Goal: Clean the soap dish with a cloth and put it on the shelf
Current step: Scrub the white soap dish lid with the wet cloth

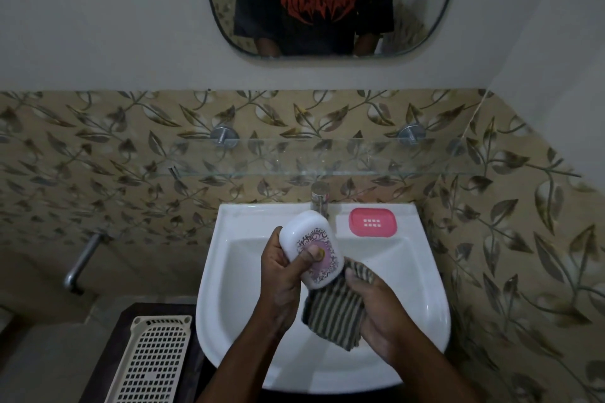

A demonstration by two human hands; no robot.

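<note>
Soap dish: white oblong plastic soap dish [311,249] with a pink patterned top, held above the white ceramic basin [425,304]; long axis tilted, far end toward the chrome tap [320,196].
Left hand [281,275]: grip closed around the dish, thumb pressed on the patterned face.
Cloth: striped dark cloth [334,311], touching the dish's near end.
Right hand [376,314]: grip closed on the cloth, just beside the dish.
Shelf: clear glass shelf [360,157], on the wall beyond the basin, above the tap.
Judgement: wiping in progress; placement not yet done.
</note>
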